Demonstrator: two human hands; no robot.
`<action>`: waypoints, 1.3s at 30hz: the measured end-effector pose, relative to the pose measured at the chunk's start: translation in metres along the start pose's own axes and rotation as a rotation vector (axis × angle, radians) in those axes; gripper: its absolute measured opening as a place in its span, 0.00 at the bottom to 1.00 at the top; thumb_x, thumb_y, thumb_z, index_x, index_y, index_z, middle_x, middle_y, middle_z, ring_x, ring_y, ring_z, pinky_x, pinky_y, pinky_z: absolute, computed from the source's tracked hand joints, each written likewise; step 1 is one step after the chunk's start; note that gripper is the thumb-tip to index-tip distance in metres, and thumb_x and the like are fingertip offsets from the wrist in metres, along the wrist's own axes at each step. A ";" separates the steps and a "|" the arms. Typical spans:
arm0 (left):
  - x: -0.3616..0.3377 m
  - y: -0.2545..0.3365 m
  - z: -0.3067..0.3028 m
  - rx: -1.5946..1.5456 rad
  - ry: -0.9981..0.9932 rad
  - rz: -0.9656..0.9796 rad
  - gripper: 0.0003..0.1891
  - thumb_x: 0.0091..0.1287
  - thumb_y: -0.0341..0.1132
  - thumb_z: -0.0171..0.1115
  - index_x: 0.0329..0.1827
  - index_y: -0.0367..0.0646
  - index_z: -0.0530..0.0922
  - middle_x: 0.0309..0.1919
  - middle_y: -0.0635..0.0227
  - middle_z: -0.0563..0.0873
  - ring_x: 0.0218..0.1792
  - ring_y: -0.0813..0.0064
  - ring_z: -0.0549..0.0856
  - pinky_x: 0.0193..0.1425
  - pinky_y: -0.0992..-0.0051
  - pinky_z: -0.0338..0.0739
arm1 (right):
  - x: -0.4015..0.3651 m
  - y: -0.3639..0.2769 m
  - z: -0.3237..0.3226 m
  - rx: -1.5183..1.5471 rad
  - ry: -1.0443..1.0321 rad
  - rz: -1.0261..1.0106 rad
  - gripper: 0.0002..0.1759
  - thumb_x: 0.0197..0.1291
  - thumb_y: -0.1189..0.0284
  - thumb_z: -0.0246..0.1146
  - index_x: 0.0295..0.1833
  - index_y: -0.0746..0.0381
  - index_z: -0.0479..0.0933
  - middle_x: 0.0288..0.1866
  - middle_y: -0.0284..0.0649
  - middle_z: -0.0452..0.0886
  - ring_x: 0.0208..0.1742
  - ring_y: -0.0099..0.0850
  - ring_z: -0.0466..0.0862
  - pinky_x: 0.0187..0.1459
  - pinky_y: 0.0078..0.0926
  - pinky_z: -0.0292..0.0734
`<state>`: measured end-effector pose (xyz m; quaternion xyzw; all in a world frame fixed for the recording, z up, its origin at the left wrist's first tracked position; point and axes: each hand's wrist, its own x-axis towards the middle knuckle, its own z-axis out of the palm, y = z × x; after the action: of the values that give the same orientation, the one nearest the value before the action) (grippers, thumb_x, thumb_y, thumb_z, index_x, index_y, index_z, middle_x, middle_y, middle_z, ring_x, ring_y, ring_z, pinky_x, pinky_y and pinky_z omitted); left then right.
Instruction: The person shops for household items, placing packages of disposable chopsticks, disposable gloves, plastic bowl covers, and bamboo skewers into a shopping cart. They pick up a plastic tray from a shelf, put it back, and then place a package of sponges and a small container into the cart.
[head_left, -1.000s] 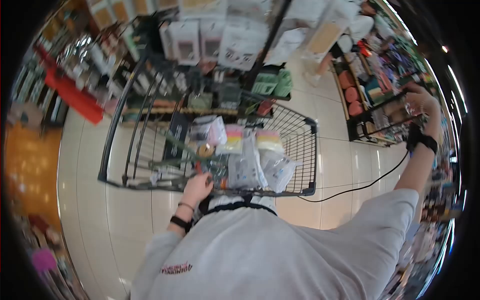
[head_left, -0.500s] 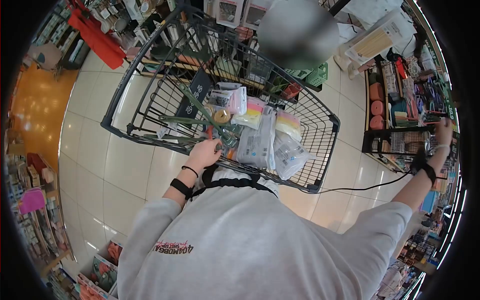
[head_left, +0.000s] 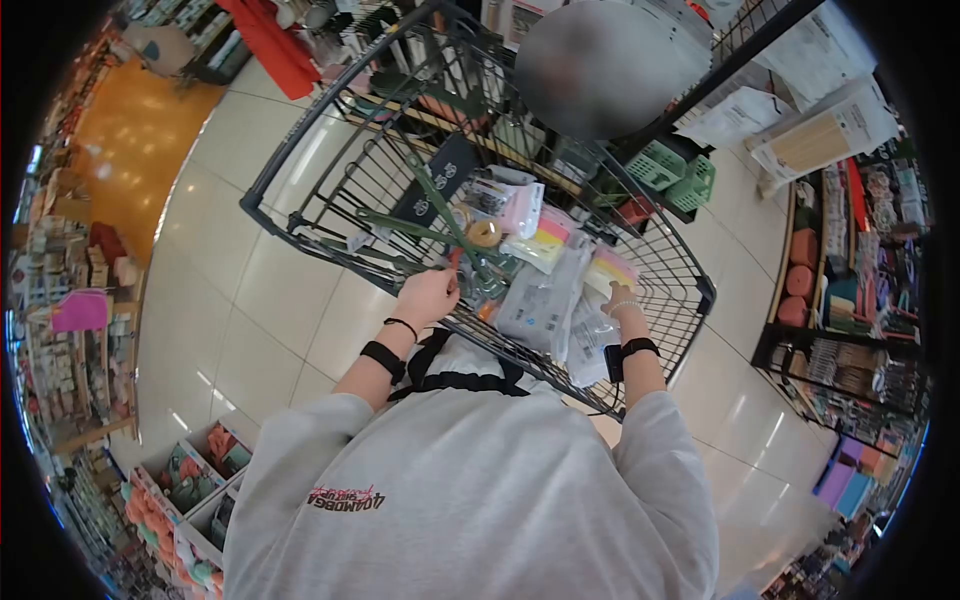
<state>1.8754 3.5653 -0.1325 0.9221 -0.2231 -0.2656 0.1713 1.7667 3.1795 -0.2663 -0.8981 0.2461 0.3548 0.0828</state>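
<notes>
So up close there's the pale grey shirt (head_left: 480, 480), print on the chest, both forearms reaching forward with black bands on the wrists. Left hand (head_left: 430, 295) is at the near rim of the cart (head_left: 705, 290), fingers curled in; can't tell if they're gripping the rim or something just inside it. Right hand (head_left: 622, 300) is over the right part of the basket, fingers down at a striped pack (head_left: 610, 268); can't tell whether they're pinching it or only touching. That pack sits inside the cart, right of a big plastic-wrapped pack (head_left: 537, 305), with a second striped pack (head_left: 540, 242) on the far side of the big one. A tape roll (head_left: 485, 233) is just left of that, next to some crossed green straps (head_left: 435, 190), with a black sign (head_left: 440, 180) behind them. Past the cart it's tiled floor (head_left: 270, 285), green baskets (head_left: 655, 165) beyond the far side, red rolls (head_left: 798, 280) on a shelf to the right, and orange flooring (head_left: 135, 150) off to the left.
</notes>
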 end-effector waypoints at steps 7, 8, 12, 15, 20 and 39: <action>-0.001 -0.003 0.009 0.016 0.037 -0.003 0.11 0.56 0.39 0.56 0.39 0.47 0.77 0.25 0.62 0.83 0.31 0.60 0.82 0.37 0.63 0.75 | -0.001 -0.029 0.034 -0.082 0.095 0.129 0.43 0.43 0.60 0.65 0.65 0.58 0.56 0.65 0.52 0.58 0.63 0.54 0.63 0.57 0.42 0.66; -0.001 -0.003 0.009 0.027 0.045 -0.007 0.10 0.57 0.39 0.56 0.38 0.47 0.77 0.25 0.63 0.83 0.30 0.60 0.82 0.36 0.64 0.76 | -0.004 -0.036 0.036 -0.079 0.087 0.134 0.43 0.43 0.60 0.65 0.65 0.58 0.56 0.65 0.52 0.58 0.63 0.54 0.63 0.57 0.42 0.66; 0.001 0.003 0.006 -0.003 0.045 -0.075 0.09 0.57 0.40 0.56 0.36 0.47 0.77 0.28 0.59 0.82 0.34 0.58 0.81 0.38 0.62 0.76 | -0.030 -0.065 0.040 0.081 0.274 0.132 0.31 0.46 0.57 0.63 0.54 0.61 0.67 0.62 0.51 0.62 0.61 0.46 0.67 0.57 0.40 0.64; 0.001 0.006 0.004 0.031 0.055 -0.045 0.10 0.57 0.41 0.56 0.36 0.46 0.77 0.29 0.58 0.82 0.35 0.55 0.81 0.38 0.60 0.75 | -0.037 -0.079 0.044 0.293 0.030 0.106 0.28 0.48 0.55 0.60 0.50 0.65 0.71 0.54 0.53 0.71 0.58 0.47 0.71 0.55 0.40 0.68; 0.006 0.002 0.013 -0.001 0.043 -0.054 0.11 0.54 0.41 0.59 0.35 0.46 0.78 0.31 0.57 0.83 0.36 0.54 0.81 0.40 0.60 0.76 | -0.007 -0.076 0.101 0.495 -0.045 0.041 0.40 0.41 0.57 0.67 0.56 0.71 0.64 0.55 0.58 0.70 0.58 0.48 0.71 0.57 0.39 0.67; 0.012 -0.012 0.023 0.119 -0.048 0.015 0.13 0.51 0.45 0.60 0.35 0.50 0.81 0.30 0.60 0.84 0.37 0.60 0.83 0.42 0.63 0.77 | -0.093 -0.045 0.073 0.472 -0.541 -0.017 0.16 0.47 0.63 0.63 0.42 0.59 0.80 0.46 0.43 0.80 0.40 0.32 0.80 0.42 0.29 0.72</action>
<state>1.8754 3.5649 -0.1616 0.9223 -0.2494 -0.2728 0.1126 1.6871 3.2784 -0.2580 -0.7297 0.2830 0.5125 0.3532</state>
